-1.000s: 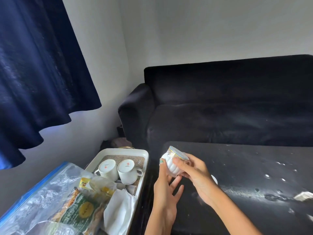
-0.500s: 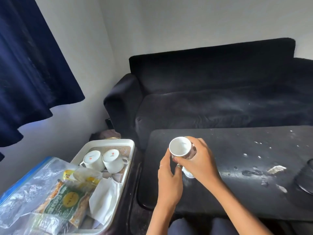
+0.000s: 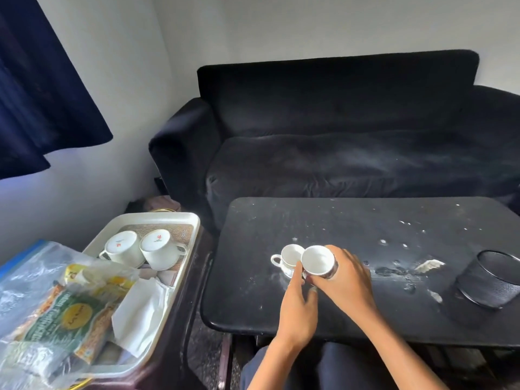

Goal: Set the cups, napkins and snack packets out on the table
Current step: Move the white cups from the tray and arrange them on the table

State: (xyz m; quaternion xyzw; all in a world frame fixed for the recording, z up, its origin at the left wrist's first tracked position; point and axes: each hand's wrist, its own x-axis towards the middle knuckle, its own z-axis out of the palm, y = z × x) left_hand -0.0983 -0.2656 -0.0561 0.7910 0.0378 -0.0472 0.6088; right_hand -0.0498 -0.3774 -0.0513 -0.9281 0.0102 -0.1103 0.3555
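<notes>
My right hand (image 3: 344, 280) grips a small white cup (image 3: 318, 260), mouth up, just above the black table (image 3: 351, 220). Right beside it on the left, a second small white cup (image 3: 289, 256) stands on the table with its handle to the left. My left hand (image 3: 298, 308) rests below the cups, fingertips near their bases; whether it touches them is unclear. On the left, a white tray (image 3: 194, 220) holds two upside-down white cups (image 3: 122, 250) (image 3: 159, 249), white napkins (image 3: 140, 311) and snack packets (image 3: 64, 325) in a clear plastic bag.
A black mesh pot (image 3: 491, 282) stands at the table's right end. White specks and a paper scrap (image 3: 429, 265) dot the tabletop. A black sofa (image 3: 337, 142) runs behind the table. A dark blue curtain (image 3: 42, 80) hangs at upper left.
The cup in my right hand has turned upright and come down to the table next to the other cup. The camera has tilted downward, showing more of the table.
</notes>
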